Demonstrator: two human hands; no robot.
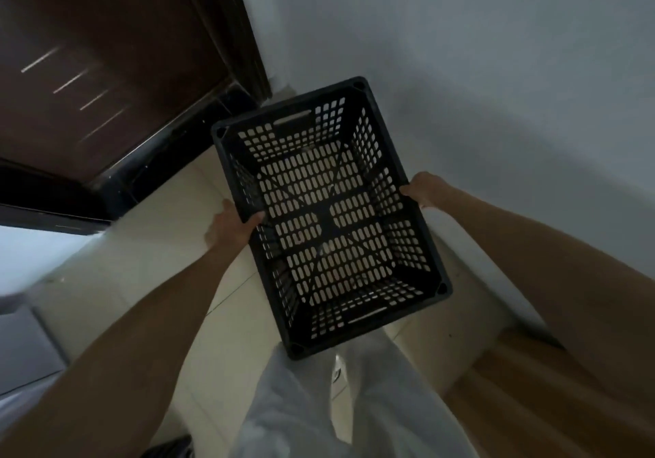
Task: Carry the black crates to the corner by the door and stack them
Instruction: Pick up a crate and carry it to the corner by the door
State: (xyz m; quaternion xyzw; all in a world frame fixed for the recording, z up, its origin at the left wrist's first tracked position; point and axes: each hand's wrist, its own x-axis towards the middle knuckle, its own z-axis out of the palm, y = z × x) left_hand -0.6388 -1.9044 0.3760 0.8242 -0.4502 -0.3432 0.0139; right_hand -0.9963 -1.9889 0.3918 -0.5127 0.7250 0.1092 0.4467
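Pale floor tiles (pixel 170 245) are met by a dark brown door (pixel 88 67) at ten o'clock and a grey-white wall (pixel 460 50) at one o'clock, with the corner at twelve o'clock.

The left hand (pixel 235 225) is clamped on the left long rim of the black crate (pixel 324 218), with the thumb hooked inside. The opposite rim, at two o'clock, is grasped by the right hand (pixel 423 190).

A knock is judged likely if the far end is pushed on at this slant, since it lies just short of the corner. The right knuckles could be trapped against the wall should the crate be set tight beside it. A skewed placement would leave later crates badly seated.

Both forearms are stretched forward and down, the elbows nearly straight.

The crate is held open side up and empty. Whether the floor is touched cannot be told. White trousers (pixel 319 404) are seen at six o'clock.
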